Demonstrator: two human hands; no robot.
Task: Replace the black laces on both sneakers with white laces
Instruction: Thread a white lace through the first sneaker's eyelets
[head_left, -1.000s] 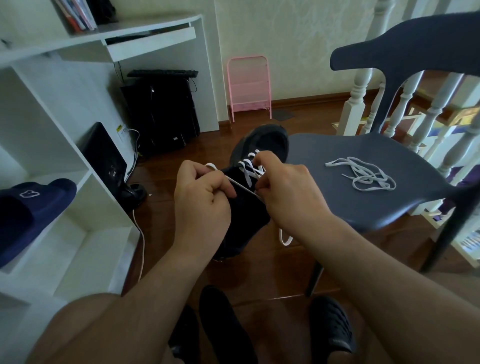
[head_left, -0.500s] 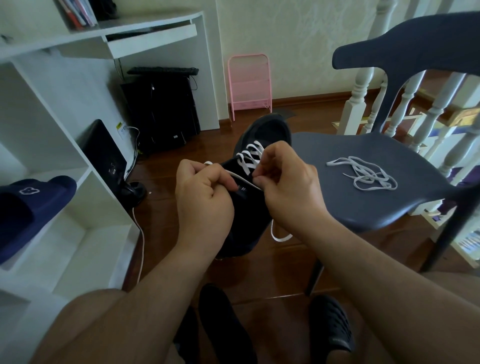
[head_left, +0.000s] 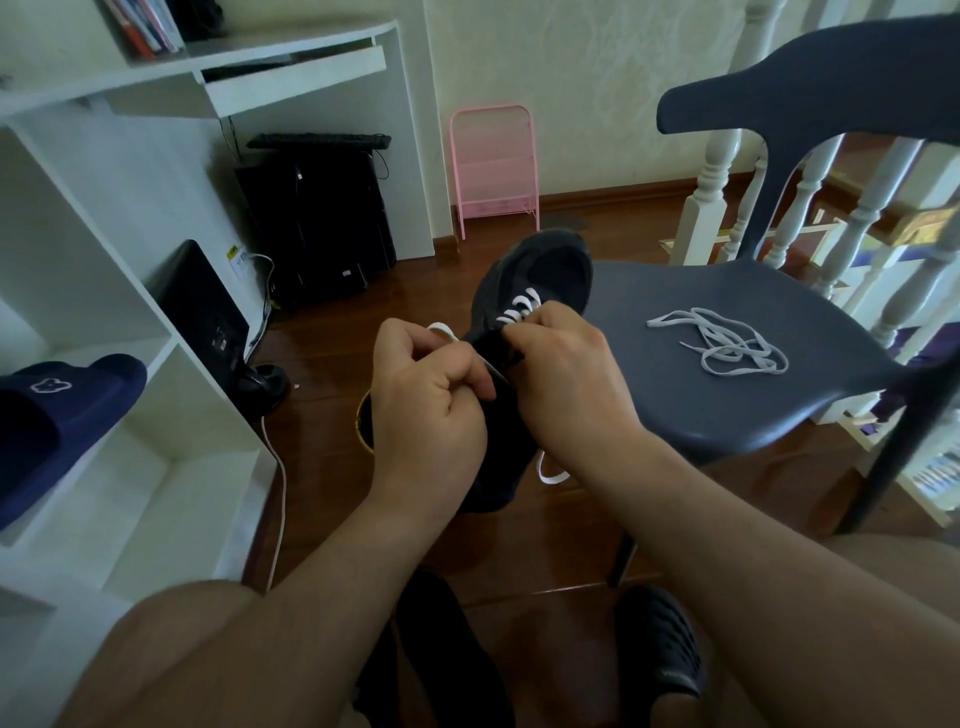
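Sneaker: a black sneaker (head_left: 540, 270) is held up in the air just left of the grey chair (head_left: 691, 395), toe pointing away from the viewer and rising past the chair's front left edge; its upper is dark and matte.
White lace in the sneaker: a flat white lace (head_left: 519, 309) crosses the eyelets in short bars near the toe; one loop shows left of the sneaker above the left hand, and one end hangs below the right wrist.
Left hand: the left hand (head_left: 426, 400) is curled tight, thumb pressed against forefinger, pinching a strand of the white lace just left of the sneaker.
Right hand: the right hand (head_left: 566, 384) is curled over the sneaker's tongue area; its fingertips are hidden, so it seems to pinch the lace there.
Spare lace: a second white lace (head_left: 722, 343) lies in a loose tangle on the chair seat, well right of the sneaker.
Floor: another dark shoe (head_left: 452, 649) lies below the chair's level, between the person's knees.
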